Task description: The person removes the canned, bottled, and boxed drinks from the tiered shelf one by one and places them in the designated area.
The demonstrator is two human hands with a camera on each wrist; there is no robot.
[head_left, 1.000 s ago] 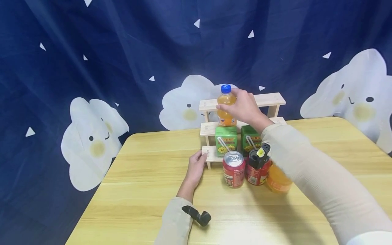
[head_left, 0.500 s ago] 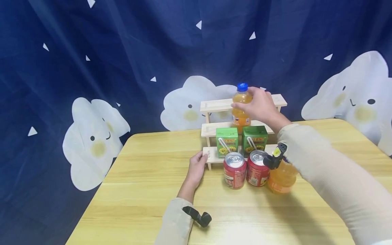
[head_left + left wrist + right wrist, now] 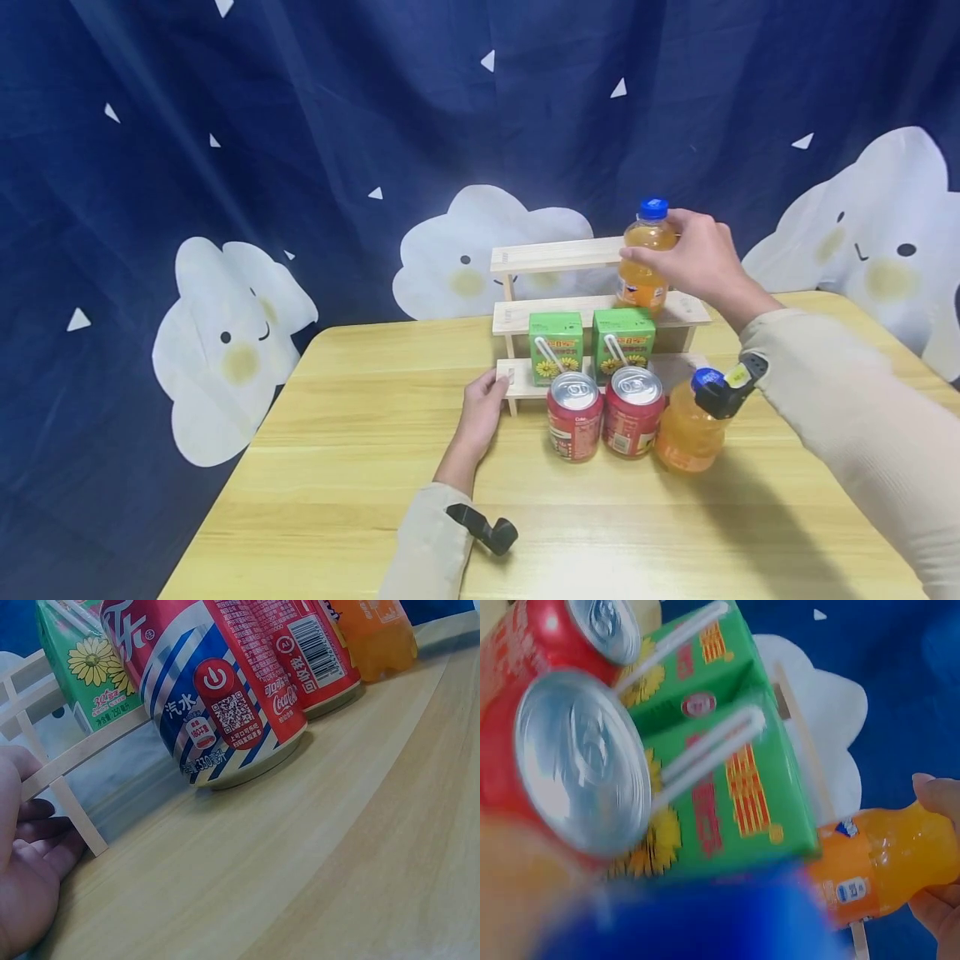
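Observation:
In the head view my right hand (image 3: pixel 697 254) grips a bottle of orange drink (image 3: pixel 647 271) with a blue cap by its upper part. The bottle is upright at the middle tier of a three-tier wooden shelf (image 3: pixel 551 257), behind the right green drink carton (image 3: pixel 624 337). Its base is hidden, so I cannot tell whether it touches the board. My left hand (image 3: pixel 482 412) holds the left end of the lowest board; in the left wrist view the fingers (image 3: pixel 45 832) curl below it. A second green carton (image 3: pixel 556 342) stands beside the first on the lowest tier.
Two red cola cans (image 3: pixel 575 421) stand on the wooden table (image 3: pixel 360 467) in front of the shelf. A second orange bottle (image 3: pixel 686 433) stands right of them, partly behind my right wrist camera. A dark blue curtain (image 3: pixel 337 100) hangs behind the table.
My right hand has carried the orange drink bottle rightward along the middle tier, from behind the left carton to behind the right one. The left hand keeps its place on the shelf.

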